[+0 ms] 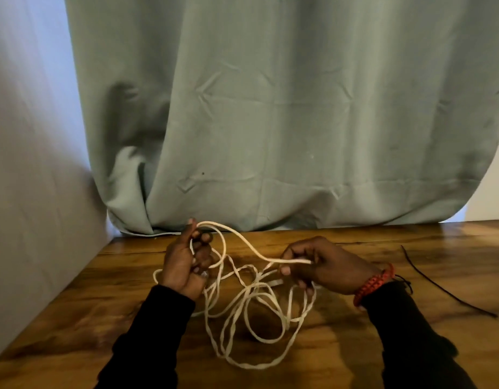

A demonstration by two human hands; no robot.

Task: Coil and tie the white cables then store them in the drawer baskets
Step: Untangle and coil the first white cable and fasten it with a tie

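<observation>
The white cable (254, 313) lies in a loose tangle of loops on the wooden table (383, 248), spread across the middle of the top between the person's two forearms and reaching toward the near edge. From that heap one strand rises to the left hand (183, 265), arcs over its raised fingertips, and sweeps down and across to the right hand (324, 265) — a single slack curve hanging just above the wood. The left hand is held up with the palm turned inward, its fingers curled shut around a small loop of the cable, the index finger pointing up with the strand draped over it. The right hand pinches the cable between thumb and fingers, closed on a straight stretch near what looks like its end; a plug tip seems to show just left of the fingers, though it is too blurred to be sure. Both arms wear black sleeves (155, 335), and a red beaded bracelet (373, 283) circles the right wrist. Off toward the right edge of the table a thin black tie (445, 290) lies on the wood, well apart from the cable. Behind the far edge hangs a pale green curtain (270, 108) — its hem bunches down onto the table's back left corner, beside a plain wall (32, 136).
</observation>
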